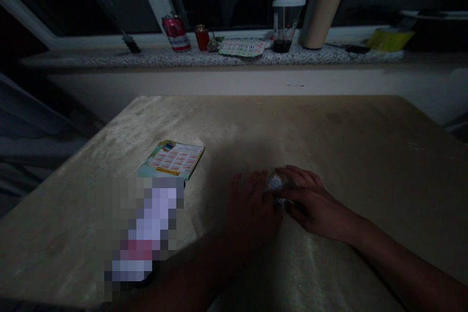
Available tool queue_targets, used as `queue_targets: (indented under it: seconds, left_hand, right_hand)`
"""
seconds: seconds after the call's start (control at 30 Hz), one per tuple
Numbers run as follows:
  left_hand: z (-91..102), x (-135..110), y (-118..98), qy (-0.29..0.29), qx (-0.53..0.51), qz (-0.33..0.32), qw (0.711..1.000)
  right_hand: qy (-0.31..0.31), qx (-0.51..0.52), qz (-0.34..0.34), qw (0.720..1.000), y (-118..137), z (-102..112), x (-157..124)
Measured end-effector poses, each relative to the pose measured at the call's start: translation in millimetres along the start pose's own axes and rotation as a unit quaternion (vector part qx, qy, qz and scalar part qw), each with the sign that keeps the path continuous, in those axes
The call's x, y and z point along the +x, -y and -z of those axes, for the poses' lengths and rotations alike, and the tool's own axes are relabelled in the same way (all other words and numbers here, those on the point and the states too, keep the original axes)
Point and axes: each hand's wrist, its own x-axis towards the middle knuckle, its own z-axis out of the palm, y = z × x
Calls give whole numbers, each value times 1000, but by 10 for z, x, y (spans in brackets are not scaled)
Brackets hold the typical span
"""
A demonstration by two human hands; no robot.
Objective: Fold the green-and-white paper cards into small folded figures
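Note:
A small crumpled or folded printed piece (275, 183) rests low on the table, mostly covered by my fingers. It looks like paper, but I cannot make out its kind. My left hand (252, 209) is at its left side, the thumb side against it and the other fingers bent towards the tabletop. From the right, my right hand (310, 200) closes its fingers and thumb on the same piece. Left of my hands lies a flat printed card (175, 158) with rows of red print.
A blurred-out, phone-like object (149, 229) lies on the table (347, 146) at the left. Along the windowsill stand a red can (176, 34), a small orange-red jar (202, 38), a patterned packet (242, 47), a lidded cup (284, 24), a cardboard tube (327, 5) and a yellow roll (390, 39).

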Motion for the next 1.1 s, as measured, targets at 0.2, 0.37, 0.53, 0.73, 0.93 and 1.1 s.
queue_targets:
  seconds: [0.2, 0.37, 0.53, 0.73, 0.93, 1.1]
  left_hand:
    - [-54, 24, 2, 10, -7, 10, 1000]
    - [-84, 42, 9, 5, -9, 23, 1000]
    - [-70, 71, 5, 32, -20, 36, 999]
    - [-26, 31, 58, 54, -44, 47, 996]
    - [50, 41, 103, 77, -83, 70, 991]
    - [50, 65, 133, 80, -92, 81, 989]
  right_hand:
    - [-9, 9, 8, 1000, -9, 5, -6]
    - [3, 24, 0, 1000, 4, 43, -1]
    - [10, 35, -2, 999, -2, 64, 12]
    - [4, 22, 6, 1000, -29, 38, 14]
    - [1, 7, 0, 1000, -14, 16, 24]
    - [-12, -2, 0, 1000, -10, -4, 33]
